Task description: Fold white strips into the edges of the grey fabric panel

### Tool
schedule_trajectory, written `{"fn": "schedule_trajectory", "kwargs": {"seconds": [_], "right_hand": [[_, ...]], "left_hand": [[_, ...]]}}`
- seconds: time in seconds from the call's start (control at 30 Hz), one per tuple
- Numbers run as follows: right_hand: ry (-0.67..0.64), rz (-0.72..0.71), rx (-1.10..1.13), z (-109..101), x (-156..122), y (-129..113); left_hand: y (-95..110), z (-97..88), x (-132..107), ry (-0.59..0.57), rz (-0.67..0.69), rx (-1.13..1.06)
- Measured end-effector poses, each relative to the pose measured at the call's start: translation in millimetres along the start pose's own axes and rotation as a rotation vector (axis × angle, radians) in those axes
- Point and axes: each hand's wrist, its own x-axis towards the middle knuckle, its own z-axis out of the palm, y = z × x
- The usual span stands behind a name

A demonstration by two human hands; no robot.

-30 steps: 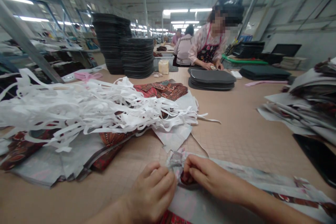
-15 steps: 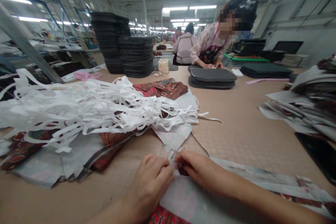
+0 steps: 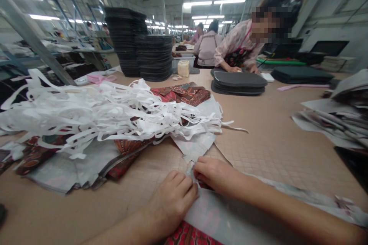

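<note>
A fabric piece with a pale grey backing and a red patterned face lies in front of me. My left hand is closed on its edge, fingers curled and thumb pressed against them. Close beside it, my right hand pinches the same fabric near its narrow upper end. The fingertips of both hands are partly hidden. Just beyond them, a pale pointed fabric corner sticks out from under a tangled heap of white strips.
Red and brown patterned fabric lies beneath and behind the strips. Tall stacks of black panels stand at the back left. A low dark stack sits before a co-worker leaning over the table. Layered pieces lie at right.
The view has shifted slightly, so the surroundings sit a little farther right. My left hand has turned a little, still beside the right hand. Both keep hold of the fabric.
</note>
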Motion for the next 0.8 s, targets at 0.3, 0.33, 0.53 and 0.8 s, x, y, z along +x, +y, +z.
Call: {"fn": "schedule_trajectory", "kwargs": {"seconds": [0.3,0.33,0.53,0.8], "right_hand": [[-0.081,0.021,-0.264,-7.2,21.4,-9.6],[-0.079,0.038,-0.270,-8.1,22.1,-11.6],[0.132,0.052,-0.322,1.5,-12.6,-23.3],[0.096,0.180,-0.384,-10.0,-163.2,-33.1]], "left_hand": [[-0.7,4.7,-0.5,-0.067,-0.010,0.025],[-0.9,5.5,-0.6,-0.067,-0.021,0.021],[-1.7,4.2,4.1,-0.048,-0.043,0.026],[-33.3,8.2,-0.3,0.076,0.249,0.089]]}}
